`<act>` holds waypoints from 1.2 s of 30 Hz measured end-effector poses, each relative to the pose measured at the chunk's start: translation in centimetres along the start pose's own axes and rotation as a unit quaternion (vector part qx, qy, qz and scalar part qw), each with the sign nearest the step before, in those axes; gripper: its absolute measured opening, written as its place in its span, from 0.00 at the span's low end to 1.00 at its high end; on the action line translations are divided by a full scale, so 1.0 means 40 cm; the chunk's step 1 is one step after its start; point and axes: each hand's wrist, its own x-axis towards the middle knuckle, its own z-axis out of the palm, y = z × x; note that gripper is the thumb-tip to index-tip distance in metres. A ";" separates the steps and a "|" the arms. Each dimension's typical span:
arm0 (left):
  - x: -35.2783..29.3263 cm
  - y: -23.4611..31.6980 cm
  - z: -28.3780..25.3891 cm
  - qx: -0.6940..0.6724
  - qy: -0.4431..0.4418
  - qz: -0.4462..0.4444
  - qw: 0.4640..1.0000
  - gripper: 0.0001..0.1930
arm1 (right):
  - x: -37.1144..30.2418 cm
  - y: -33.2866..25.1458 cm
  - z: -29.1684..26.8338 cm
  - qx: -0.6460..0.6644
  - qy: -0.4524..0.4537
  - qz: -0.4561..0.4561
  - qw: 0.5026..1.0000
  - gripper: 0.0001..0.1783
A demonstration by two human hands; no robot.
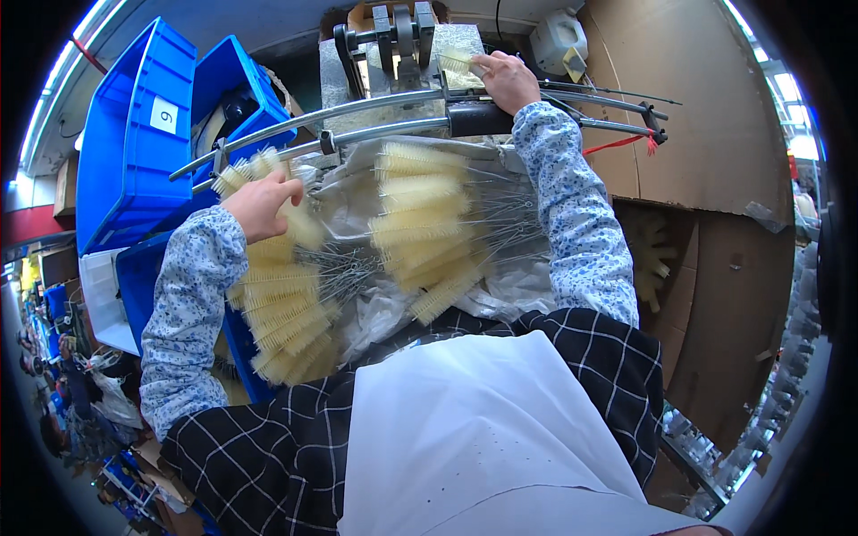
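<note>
At the far side, my right hand (509, 82) is closed in a pinch on a small cream bristle brush (456, 62) beside the metal machine (402, 55). On the left, my left hand (265, 207) has its fingers curled in over a heap of cream bristle brushes (281, 308); what lies between the fingers is hidden. A second stack of the same brushes (420, 210) lies in the middle, its twisted wire stems (500, 210) pointing right. The left heap's looped wire ends (349, 268) also point right, toward the middle stack.
Curved metal rails (375, 129) cross in front of the machine. Blue plastic bins (134, 143) stand at the left. A tall cardboard sheet (688, 107) walls the right, with a white jug (560, 40) behind. Clear plastic sheeting (384, 313) lies beneath the brushes near my lap.
</note>
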 end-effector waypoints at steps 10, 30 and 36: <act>-0.087 0.009 -0.091 -0.143 0.112 0.087 0.979 0.09 | 0.017 0.030 0.026 -0.006 0.003 -0.031 0.999 0.13; -0.210 0.051 -0.174 -0.150 0.273 0.081 0.947 0.11 | -0.007 0.166 0.058 -0.021 0.129 0.080 0.988 0.20; -0.188 0.046 -0.173 -0.151 0.280 0.104 0.942 0.10 | -0.015 0.112 0.046 -0.036 0.118 0.074 0.990 0.17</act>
